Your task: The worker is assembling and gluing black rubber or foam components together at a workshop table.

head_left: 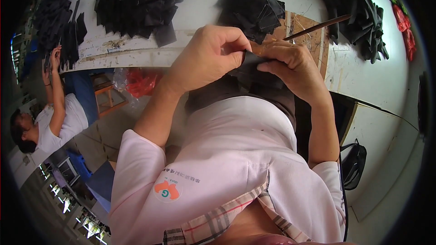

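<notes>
Close in front of my body, a piece of black fabric (256, 70) is stretched between my two hands. The thumb and forefinger of my left hand (204, 56) pinch its upper left corner. My right hand (297, 66) grips its right side, with the thumb on the near face and the fingers curled behind. A thin dark brown stick (318, 28) slants up to the right from behind my right knuckles; whether the fingers hold it or it lies on the board, I cannot tell. Just beyond my hands sits a small heap of black fabric pieces (252, 11).
A brown board (313, 41) lies on the white table (204, 0). Larger black piles (136, 2) spread at the far left and right (359, 13). Red plastic bags (141, 81) lie near a wooden stool (104, 93). Another person (63, 113) works at the left. A black bag (354, 165) hangs at right.
</notes>
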